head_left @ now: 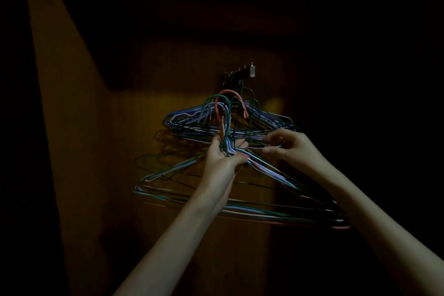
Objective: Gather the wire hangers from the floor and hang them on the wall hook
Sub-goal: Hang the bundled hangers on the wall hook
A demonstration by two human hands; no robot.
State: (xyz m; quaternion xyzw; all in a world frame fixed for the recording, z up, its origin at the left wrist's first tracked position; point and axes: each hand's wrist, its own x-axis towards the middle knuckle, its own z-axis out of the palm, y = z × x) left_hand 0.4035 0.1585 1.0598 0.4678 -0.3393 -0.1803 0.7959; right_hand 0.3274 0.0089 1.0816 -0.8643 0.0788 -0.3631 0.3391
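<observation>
Gripping the gathered hangers (240, 199) by their twisted necks, our left hand (224, 151) curls thumb and fingers around the bundle so the hooks stay aligned, raised toward the wall hook (251, 71) at one o'clock. Our right hand (286, 144), at three o'clock, pinches wires of the hung hangers (192, 122), probably clearing room.

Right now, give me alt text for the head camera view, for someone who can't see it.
In a dim room, a left hand grips a bundle of wire hangers by their necks below a wall hook. The right hand fingers more hangers behind.
</observation>
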